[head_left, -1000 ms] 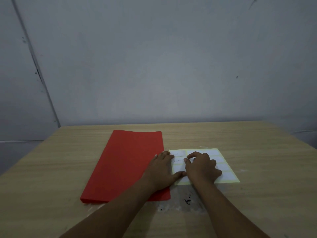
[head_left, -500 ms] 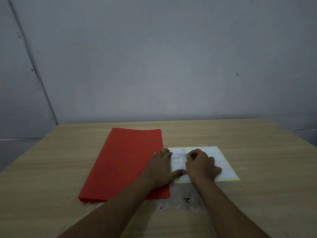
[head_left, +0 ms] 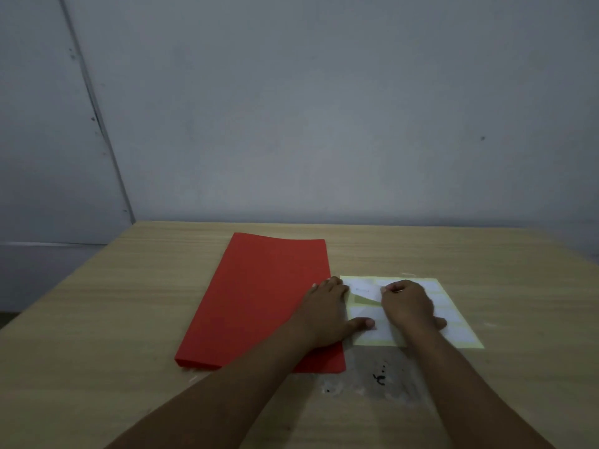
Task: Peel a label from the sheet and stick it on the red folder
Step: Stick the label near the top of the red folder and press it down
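Observation:
The red folder (head_left: pixel 259 299) lies flat on the wooden table, left of centre. To its right lies the label sheet (head_left: pixel 453 328), pale yellow backing with white labels. My left hand (head_left: pixel 327 314) rests flat across the folder's right edge and the sheet's left edge, thumb pressing on the sheet. My right hand (head_left: pixel 410 306) pinches the corner of a white label (head_left: pixel 366 290) in the sheet's upper left. That label is partly lifted, and a triangle of bare backing shows beneath it.
The wooden table (head_left: pixel 129 335) runs to a grey wall behind. A scuffed grey patch with black marks (head_left: pixel 381 377) lies near the front, below the sheet. The table's left edge drops off at the far left.
My right hand has pinched a label's corner and pulled it up to the right, baring the backing under it. My left hand stays pressed on the sheet and folder.

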Tool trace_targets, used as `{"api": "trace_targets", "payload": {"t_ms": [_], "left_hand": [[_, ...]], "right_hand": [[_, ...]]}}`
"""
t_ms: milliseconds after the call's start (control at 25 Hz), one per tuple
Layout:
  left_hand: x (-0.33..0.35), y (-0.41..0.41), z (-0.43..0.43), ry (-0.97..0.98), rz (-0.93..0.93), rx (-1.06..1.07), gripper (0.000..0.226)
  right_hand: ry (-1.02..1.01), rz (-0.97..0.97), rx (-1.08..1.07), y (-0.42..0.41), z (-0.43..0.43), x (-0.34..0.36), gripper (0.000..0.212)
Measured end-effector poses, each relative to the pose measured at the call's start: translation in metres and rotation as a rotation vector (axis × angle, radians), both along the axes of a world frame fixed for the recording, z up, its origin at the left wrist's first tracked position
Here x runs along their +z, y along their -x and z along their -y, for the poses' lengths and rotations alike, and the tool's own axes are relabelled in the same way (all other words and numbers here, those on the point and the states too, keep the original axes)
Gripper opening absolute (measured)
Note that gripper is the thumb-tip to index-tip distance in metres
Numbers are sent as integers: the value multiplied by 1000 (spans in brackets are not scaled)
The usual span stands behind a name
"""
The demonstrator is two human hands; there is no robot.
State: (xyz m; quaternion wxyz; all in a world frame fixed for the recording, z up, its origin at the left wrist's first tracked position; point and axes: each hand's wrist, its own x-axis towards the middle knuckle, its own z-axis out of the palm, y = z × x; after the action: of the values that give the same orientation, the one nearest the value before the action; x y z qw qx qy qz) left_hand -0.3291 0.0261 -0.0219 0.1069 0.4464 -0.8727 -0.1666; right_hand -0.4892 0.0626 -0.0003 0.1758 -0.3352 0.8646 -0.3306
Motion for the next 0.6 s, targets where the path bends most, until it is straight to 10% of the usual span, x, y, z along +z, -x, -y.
{"api": "trace_targets", "payload": {"t_ms": [200,600], "left_hand": [[21,-13,11,23,-217,107,78],[47,-114,83,-107,-800,561,23]], "right_hand": [[-34,-182,32,-20,13,16,20],[390,138,307,-112,93,13,7]]}}
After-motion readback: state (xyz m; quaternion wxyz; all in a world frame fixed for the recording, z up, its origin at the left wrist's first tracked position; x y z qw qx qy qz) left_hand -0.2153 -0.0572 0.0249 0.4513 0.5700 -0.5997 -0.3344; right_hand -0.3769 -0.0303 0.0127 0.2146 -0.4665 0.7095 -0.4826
